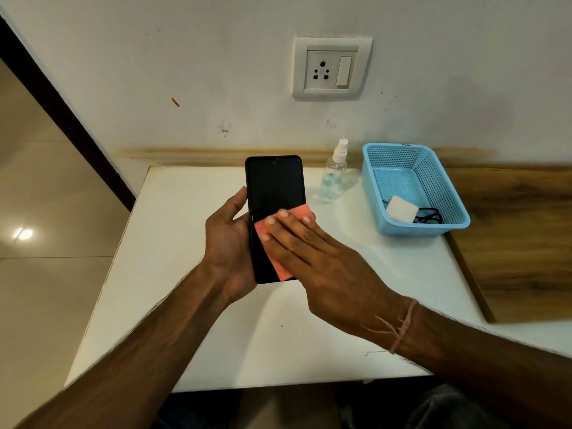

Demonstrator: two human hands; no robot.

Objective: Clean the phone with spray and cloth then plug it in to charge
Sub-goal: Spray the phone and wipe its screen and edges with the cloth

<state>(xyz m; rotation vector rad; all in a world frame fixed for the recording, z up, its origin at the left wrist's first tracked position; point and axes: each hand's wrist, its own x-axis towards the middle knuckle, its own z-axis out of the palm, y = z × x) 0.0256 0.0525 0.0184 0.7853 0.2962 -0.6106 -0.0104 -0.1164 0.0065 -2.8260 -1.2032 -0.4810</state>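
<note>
My left hand (229,243) holds a black phone (274,184) upright above the white table, screen dark and facing me. My right hand (312,255) lies flat across the lower half of the screen, fingers together, pressing a pink cloth (280,267) against the glass. A clear spray bottle (334,171) with a white nozzle stands on the table just right of the phone. A white charger block (400,209) with a black cable (430,216) lies in a blue basket (390,156).
A white wall socket (331,69) with a switch is on the wall above the table. The white table (185,305) ends at its left edge over a tiled floor. A wooden surface (520,236) adjoins on the right.
</note>
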